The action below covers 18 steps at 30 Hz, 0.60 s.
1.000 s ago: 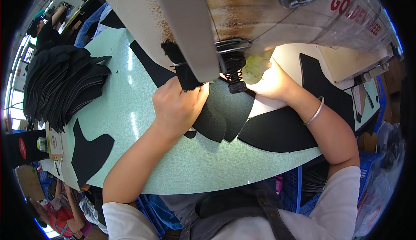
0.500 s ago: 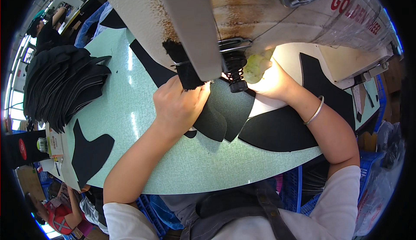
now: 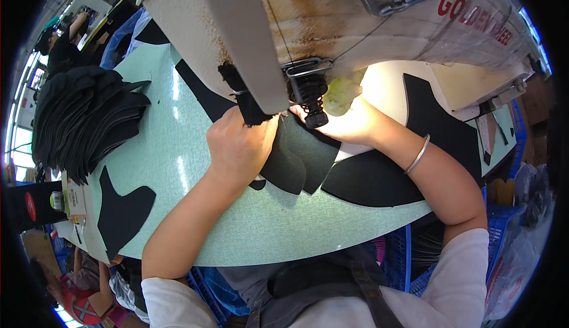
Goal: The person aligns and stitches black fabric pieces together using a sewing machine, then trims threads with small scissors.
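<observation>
Two overlapping black fabric pieces [image 3: 319,161] with curved edges lie under the head of a sewing machine [image 3: 338,26]. My left hand [image 3: 240,145] is closed on their left edge, knuckles up, its fingertips partly behind the machine's arm cover. From the right, my right hand [image 3: 345,122] reaches in under the lamp light, its fingers drawn together at the upper edge of the pieces. The thread tension knob [image 3: 317,118] and spring cover part of those fingers. The needle is hidden. Just right of the pieces lies a larger black panel [image 3: 373,178], below my right wrist.
A thick stack of black cut pieces [image 3: 89,117] stands at the left of the pale green table [image 3: 249,233]. One loose black piece [image 3: 122,209] lies nearer. Blue crates [image 3: 397,257] stand below the table edge. Other people [image 3: 62,46] are at the far left.
My right hand has moved left, closer to my left hand, and its fingertips now show beside the tension knob. The fabric pieces have shifted slightly left in view, as has the machine.
</observation>
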{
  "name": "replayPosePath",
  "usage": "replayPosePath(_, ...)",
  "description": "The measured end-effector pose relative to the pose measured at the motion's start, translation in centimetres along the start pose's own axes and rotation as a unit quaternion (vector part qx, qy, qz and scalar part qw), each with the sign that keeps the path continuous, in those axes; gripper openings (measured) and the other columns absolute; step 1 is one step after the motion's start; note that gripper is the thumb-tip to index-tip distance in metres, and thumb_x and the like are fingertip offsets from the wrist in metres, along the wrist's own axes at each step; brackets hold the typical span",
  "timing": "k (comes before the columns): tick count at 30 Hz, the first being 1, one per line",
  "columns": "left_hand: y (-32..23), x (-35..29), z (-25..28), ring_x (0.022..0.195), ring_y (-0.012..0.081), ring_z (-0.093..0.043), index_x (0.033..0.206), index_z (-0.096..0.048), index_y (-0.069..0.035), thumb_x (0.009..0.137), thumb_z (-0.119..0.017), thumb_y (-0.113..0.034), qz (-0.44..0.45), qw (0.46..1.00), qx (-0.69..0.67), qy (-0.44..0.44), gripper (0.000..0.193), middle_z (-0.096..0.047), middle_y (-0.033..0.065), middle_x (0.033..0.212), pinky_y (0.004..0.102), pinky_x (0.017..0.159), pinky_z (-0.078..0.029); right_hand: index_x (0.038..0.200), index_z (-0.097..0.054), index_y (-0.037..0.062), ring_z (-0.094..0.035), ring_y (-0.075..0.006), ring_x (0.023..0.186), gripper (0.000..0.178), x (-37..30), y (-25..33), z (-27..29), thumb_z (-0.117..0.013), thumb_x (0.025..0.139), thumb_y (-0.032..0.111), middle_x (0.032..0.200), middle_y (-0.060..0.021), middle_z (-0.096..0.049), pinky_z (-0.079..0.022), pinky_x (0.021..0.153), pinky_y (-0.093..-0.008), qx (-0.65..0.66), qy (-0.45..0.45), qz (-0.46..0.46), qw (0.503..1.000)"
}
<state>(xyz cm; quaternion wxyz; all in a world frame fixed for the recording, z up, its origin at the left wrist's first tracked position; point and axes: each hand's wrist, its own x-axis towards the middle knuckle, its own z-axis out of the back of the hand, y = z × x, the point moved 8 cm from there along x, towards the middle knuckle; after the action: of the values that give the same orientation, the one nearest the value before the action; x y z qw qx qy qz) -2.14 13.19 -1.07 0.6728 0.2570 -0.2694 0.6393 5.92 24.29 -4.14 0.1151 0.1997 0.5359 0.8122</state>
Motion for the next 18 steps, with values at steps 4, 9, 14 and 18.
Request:
replayPosePath(4,0.4,-0.1,-0.2,0.056,0.017,-0.056,0.074,-0.068,-0.01,0.071,-0.078,-0.014,0.015,1.0,-0.008,0.007,0.011,-0.057,0.0014,0.069,0.0301,0.047,-0.043,0.108,-0.066,0.0019,-0.065,-0.0224,0.103,0.023,0.0,-0.1,-0.2,-0.065,0.086,0.01,0.108,-0.0124,-0.068,-0.052,0.092,-0.0339,0.021,0.01,-0.038,0.999)
replayPosePath(9,1.1,-0.2,-0.7,0.057,0.0169,-0.057,0.081,-0.069,-0.01,0.071,-0.079,-0.014,0.044,0.997,-0.067,0.01,0.015,-0.058,0.0013,0.067,0.0308,0.047,-0.044,0.106,-0.067,0.0013,-0.066,-0.0225,0.102,0.022,0.0,0.0,0.0,-0.064,0.086,0.01,0.106,-0.0123,-0.069,-0.052,0.092,-0.0346,-0.018,0.004,-0.022,1.0)
replayPosePath(14,1.3,-0.5,-0.8,0.056,0.0177,-0.057,0.085,-0.07,-0.01,0.07,-0.08,-0.014,0.039,0.997,-0.062,0.015,0.018,-0.058,0.0016,0.068,0.0311,0.048,-0.045,0.106,-0.067,0.001,-0.067,-0.0224,0.099,0.022,0.7,-0.9,-0.5,-0.065,0.086,0.009,0.104,-0.0124,-0.07,-0.053,0.09,-0.0342,0.033,-0.015,0.025,0.999)
replayPosePath(18,-0.4,-0.4,0.4,0.055,0.0183,-0.056,0.091,-0.073,-0.011,0.068,-0.08,-0.013,-0.05,0.998,-0.02,-0.01,0.024,-0.062,0.0017,0.072,0.0308,0.048,-0.043,0.101,-0.068,0.0002,-0.069,-0.0216,0.09,0.02,0.7,-2.0,-0.6,-0.069,0.083,0.008,0.097,-0.0117,-0.071,-0.056,0.082,-0.0324,0.22,0.021,-0.02,0.975)
